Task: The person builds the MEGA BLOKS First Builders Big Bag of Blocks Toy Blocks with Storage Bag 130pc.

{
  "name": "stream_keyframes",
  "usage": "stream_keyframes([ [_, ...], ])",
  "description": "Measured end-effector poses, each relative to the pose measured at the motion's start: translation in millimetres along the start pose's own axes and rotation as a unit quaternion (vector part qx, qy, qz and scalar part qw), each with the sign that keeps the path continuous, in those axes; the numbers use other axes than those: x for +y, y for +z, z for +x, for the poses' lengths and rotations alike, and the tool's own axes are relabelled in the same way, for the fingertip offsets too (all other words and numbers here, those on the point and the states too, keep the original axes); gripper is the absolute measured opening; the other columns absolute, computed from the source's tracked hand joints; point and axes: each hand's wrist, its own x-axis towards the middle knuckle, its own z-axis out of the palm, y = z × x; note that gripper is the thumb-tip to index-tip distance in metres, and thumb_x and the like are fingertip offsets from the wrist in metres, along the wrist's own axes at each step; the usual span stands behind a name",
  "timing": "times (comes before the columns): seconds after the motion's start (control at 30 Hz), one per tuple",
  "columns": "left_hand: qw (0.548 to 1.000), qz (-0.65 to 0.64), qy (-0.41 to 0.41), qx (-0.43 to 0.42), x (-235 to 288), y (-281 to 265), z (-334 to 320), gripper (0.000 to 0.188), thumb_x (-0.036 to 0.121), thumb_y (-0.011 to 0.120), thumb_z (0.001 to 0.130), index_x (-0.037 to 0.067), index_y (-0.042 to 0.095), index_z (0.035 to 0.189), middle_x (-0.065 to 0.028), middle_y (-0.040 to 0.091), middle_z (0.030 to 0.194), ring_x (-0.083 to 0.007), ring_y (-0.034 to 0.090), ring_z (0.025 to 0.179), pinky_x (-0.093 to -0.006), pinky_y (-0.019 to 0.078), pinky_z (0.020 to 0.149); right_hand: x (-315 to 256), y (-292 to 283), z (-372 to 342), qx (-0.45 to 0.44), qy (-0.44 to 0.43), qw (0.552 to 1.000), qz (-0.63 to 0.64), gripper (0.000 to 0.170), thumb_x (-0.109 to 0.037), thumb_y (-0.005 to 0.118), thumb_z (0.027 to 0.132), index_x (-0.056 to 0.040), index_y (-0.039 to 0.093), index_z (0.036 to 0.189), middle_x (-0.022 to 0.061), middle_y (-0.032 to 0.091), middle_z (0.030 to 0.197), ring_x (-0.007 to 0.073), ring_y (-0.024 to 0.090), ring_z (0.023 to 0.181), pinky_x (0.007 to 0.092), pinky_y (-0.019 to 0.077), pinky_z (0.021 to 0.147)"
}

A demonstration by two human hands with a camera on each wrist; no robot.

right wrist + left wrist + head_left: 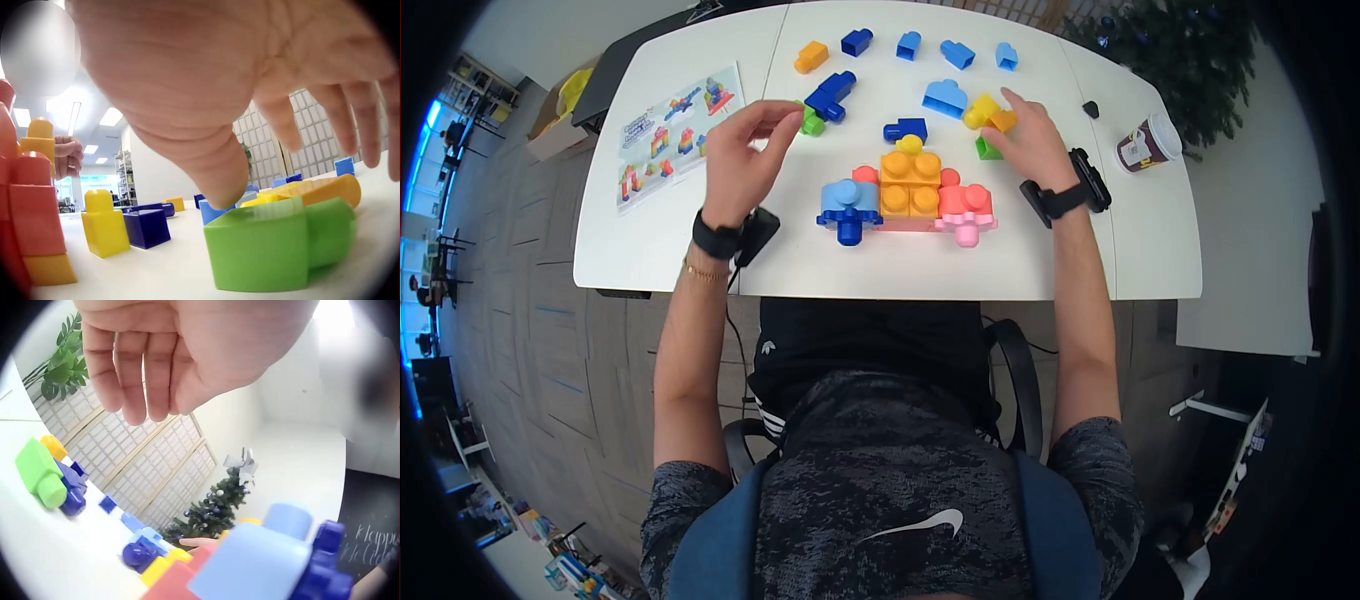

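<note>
A built block assembly (911, 190) of orange, coral, light blue and pink pieces stands near the table's front edge. My left hand (745, 160) hovers left of it, beside a green block (812, 122) and a dark blue piece (831, 96). In the left wrist view that hand (187, 350) has loosely bent fingers with nothing in them. On the other side, my right hand (1040, 148) reaches over a green block (256, 250) and yellow and orange blocks (331, 189). Its fingers are spread, and the thumb overlaps the green block's top edge in the right wrist view.
Loose light blue blocks (945, 97) and an orange block (811, 57) lie toward the back. A printed picture sheet (675, 135) lies at the left. To the right are a paper cup (1150, 143) and a black device (1090, 180). A small yellow block (105, 231) stands behind the assembly.
</note>
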Motion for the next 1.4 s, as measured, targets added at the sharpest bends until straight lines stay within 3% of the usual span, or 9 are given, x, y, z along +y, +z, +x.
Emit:
stream_keyframes([
  [0.13,0.998,0.054,-0.010,-0.023,-20,9,32,0.020,0.016,0.076,0.100,0.001,0.079,0.113,-0.0102,0.082,0.103,-0.0181,0.079,0.091,-0.0295,0.0615,0.083,4,26,30,-0.107,0.010,0.994,-0.004,0.056,-0.026,0.075,0.098,-0.0042,0.061,0.148,0.0266,0.066,0.134,0.0406,0.064,0.124,0.0441,0.0517,0.108],
  [0.23,0.982,0.147,-0.043,-0.111,-33,15,46,0.031,0.022,0.080,0.095,0.004,0.079,0.120,-0.0127,0.081,0.109,-0.0271,0.079,0.098,-0.0372,0.0616,0.088,10,47,35,-0.080,-0.087,0.991,0.058,0.050,-0.025,0.071,0.100,-0.0085,0.062,0.147,0.0259,0.066,0.125,0.0437,0.063,0.120,0.0473,0.0521,0.106],
  [0.33,0.960,0.237,0.008,-0.151,-35,23,56,0.034,0.023,0.080,0.094,0.005,0.078,0.123,-0.0152,0.080,0.116,-0.0323,0.076,0.105,-0.0401,0.0593,0.094,-5,50,29,-0.088,-0.092,0.989,0.069,0.040,-0.017,0.067,0.103,-0.0074,0.065,0.142,0.0216,0.067,0.129,0.0416,0.062,0.122,0.0444,0.0499,0.109],
  [0.37,0.955,0.243,0.033,-0.169,-42,25,59,0.039,0.022,0.079,0.094,0.007,0.075,0.129,-0.0175,0.075,0.129,-0.0354,0.073,0.112,-0.0420,0.0569,0.101,-7,51,28,-0.086,-0.093,0.990,0.068,0.040,-0.017,0.067,0.103,-0.0074,0.065,0.142,0.0216,0.067,0.129,0.0416,0.062,0.122,0.0444,0.0499,0.109],
  [0.57,0.933,0.304,0.065,-0.183,-55,52,68,0.048,0.023,0.079,0.093,0.007,0.070,0.137,-0.0187,0.071,0.132,-0.0373,0.070,0.116,-0.0432,0.0567,0.102,-14,55,19,-0.080,-0.089,0.992,0.030,0.033,-0.021,0.063,0.106,-0.0088,0.065,0.137,0.0198,0.064,0.127,0.0412,0.057,0.127,0.0475,0.0480,0.111],
  [0.77,0.939,0.279,0.096,-0.180,-70,64,65,0.051,0.028,0.081,0.089,0.006,0.071,0.134,-0.0210,0.074,0.121,-0.0381,0.072,0.111,-0.0430,0.0576,0.100,-4,64,14,-0.093,-0.132,0.986,0.051,0.042,-0.034,0.062,0.108,-0.0104,0.062,0.143,0.0233,0.057,0.136,0.0460,0.051,0.130,0.0522,0.0432,0.115],
  [0.93,0.931,0.296,0.053,-0.206,-52,62,64,0.049,0.028,0.084,0.088,0.003,0.074,0.130,-0.0200,0.076,0.122,-0.0336,0.074,0.110,-0.0398,0.0578,0.101,-8,65,19,-0.111,-0.105,0.988,0.023,0.063,-0.045,0.061,0.107,-0.0159,0.046,0.161,0.0235,0.050,0.151,0.0475,0.041,0.142,0.0537,0.0356,0.122],
  [1.07,0.959,0.205,0.053,-0.189,-48,59,62,0.047,0.031,0.082,0.088,0.004,0.077,0.126,-0.0204,0.078,0.114,-0.0331,0.077,0.103,-0.0384,0.0603,0.096,-9,69,23,-0.103,-0.124,0.987,-0.014,0.066,-0.045,0.061,0.108,-0.0168,0.042,0.164,0.0267,0.046,0.157,0.0496,0.037,0.146,0.0540,0.0338,0.124],
  [1.4,0.986,0.136,-0.033,-0.093,-55,57,67,0.047,0.041,0.060,0.105,-0.004,0.073,0.102,-0.0246,0.075,0.093,-0.0370,0.072,0.085,-0.0450,0.0565,0.079,-13,62,20,-0.156,-0.120,0.980,-0.037,0.070,-0.047,0.059,0.108,-0.0180,0.037,0.167,0.0306,0.034,0.165,0.0521,0.030,0.152,0.0567,0.0328,0.125],
])
